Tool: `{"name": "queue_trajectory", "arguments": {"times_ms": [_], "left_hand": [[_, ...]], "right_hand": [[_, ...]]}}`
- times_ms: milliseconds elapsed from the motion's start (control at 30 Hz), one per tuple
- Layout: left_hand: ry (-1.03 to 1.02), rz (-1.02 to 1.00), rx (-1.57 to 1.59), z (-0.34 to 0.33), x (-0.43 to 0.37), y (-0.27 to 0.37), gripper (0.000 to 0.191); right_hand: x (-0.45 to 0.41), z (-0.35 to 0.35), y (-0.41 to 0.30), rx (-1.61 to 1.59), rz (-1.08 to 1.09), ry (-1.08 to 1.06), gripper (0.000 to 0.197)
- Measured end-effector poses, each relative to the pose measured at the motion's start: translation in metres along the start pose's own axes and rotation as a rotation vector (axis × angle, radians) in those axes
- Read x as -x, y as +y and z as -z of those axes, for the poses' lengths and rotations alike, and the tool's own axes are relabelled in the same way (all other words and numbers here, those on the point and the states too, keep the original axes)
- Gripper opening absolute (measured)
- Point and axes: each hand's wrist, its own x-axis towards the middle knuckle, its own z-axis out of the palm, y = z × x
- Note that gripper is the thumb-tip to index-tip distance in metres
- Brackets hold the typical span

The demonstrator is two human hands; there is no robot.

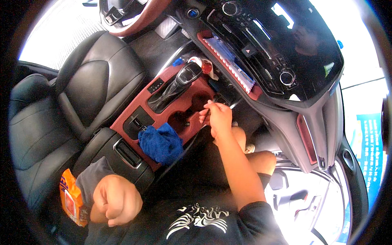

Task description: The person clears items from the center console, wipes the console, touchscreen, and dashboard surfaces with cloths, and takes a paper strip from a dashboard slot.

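Observation:
My right hand [221, 118] is over the passenger-side edge of the red-trimmed center console [165, 76], beside the cup holders [179, 119]. Its fingertips pinch a thin dark stick-like object [206, 115], too small to identify. A crumpled blue microfiber cloth [160, 144] lies on the console behind the cup holders. My left hand [118, 199] makes a fist near the black armrest box [128, 156], with nothing visible in its fingers. Against it lies a grey cloth [93, 180]; any grip on that is hidden. An orange wipes packet [72, 199] is just left of the cloth.
The gear lever [186, 73] rises from the console, with a red and white container [203, 64] ahead of it. Flat packaging [228, 61] sits in the dashboard slot below the glossy center screen [294, 39]. The driver's seat [88, 79] and steering wheel [141, 18] are at left.

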Motion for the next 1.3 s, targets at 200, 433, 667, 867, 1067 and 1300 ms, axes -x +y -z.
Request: {"name": "queue_trajectory", "arguments": {"times_ms": [200,433,667,867,1067,1300], "left_hand": [[0.063,-0.166,-0.020,0.005,-0.003,-0.003,0.022],[0.073,-0.179,0.006,0.001,-0.004,-0.004,0.021],[0.078,-0.166,-0.007,0.003,-0.005,-0.003,0.019],[0.092,-0.156,0.021,0.000,-0.003,-0.003,0.020],[0.097,-0.160,0.014,-0.001,-0.004,-0.002,0.023],[0.101,-0.176,0.015,-0.001,-0.003,-0.004,0.025]], "right_hand": [[-0.015,0.009,-0.012,0.042,0.042,0.060,0.023],[0.010,0.009,-0.001,0.179,-0.063,-0.043,0.021],[-0.002,-0.002,-0.009,-0.201,-0.080,0.001,0.022],[-0.016,-0.001,0.001,-0.052,0.037,0.129,0.023],[-0.029,0.016,0.002,0.410,0.181,0.197,0.036],[-0.042,0.019,-0.004,1.135,0.585,0.294,0.039]]}}
